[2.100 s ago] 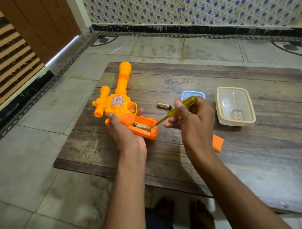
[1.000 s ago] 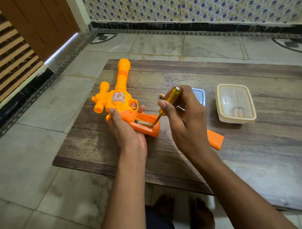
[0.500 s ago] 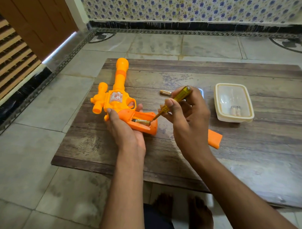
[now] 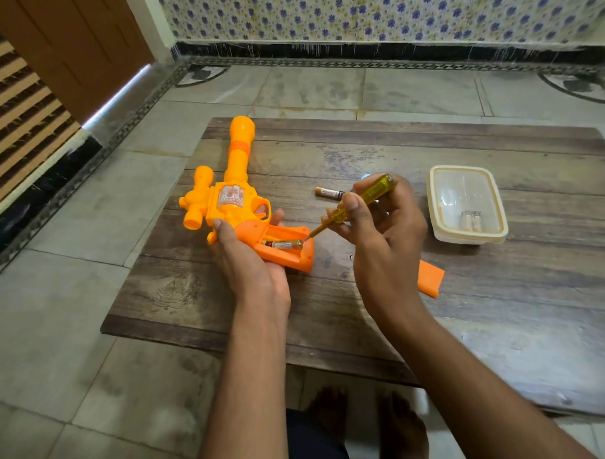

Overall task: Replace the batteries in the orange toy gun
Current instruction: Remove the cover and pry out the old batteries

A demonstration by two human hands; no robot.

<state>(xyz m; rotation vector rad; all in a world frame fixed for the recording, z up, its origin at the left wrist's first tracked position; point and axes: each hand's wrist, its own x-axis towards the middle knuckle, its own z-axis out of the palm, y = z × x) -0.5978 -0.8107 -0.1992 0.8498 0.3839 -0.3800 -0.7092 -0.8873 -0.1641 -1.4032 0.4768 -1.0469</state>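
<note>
The orange toy gun (image 4: 231,201) lies on the wooden table (image 4: 434,314), barrel pointing away from me. My left hand (image 4: 250,262) grips its handle, whose battery bay is open. One battery (image 4: 285,244) sits inside the bay. My right hand (image 4: 380,233) pinches a yellow screwdriver (image 4: 358,202), its tip touching the right end of that battery. A second battery (image 4: 329,193) lies loose on the table just beyond my right hand. The orange battery cover (image 4: 431,282) rests on the table, partly hidden by my right wrist.
A clear plastic container (image 4: 468,203) with two batteries inside stands at the right of the table. A bluish lid is mostly hidden behind my right hand. The low table stands on a tiled floor; a wooden door and a tiled wall lie beyond. My feet show below the table's near edge.
The screwdriver has tilted from steep back to a flatter angle, its tip still at the end of the battery in the bay. My left hand has kept its hold on the handle.
</note>
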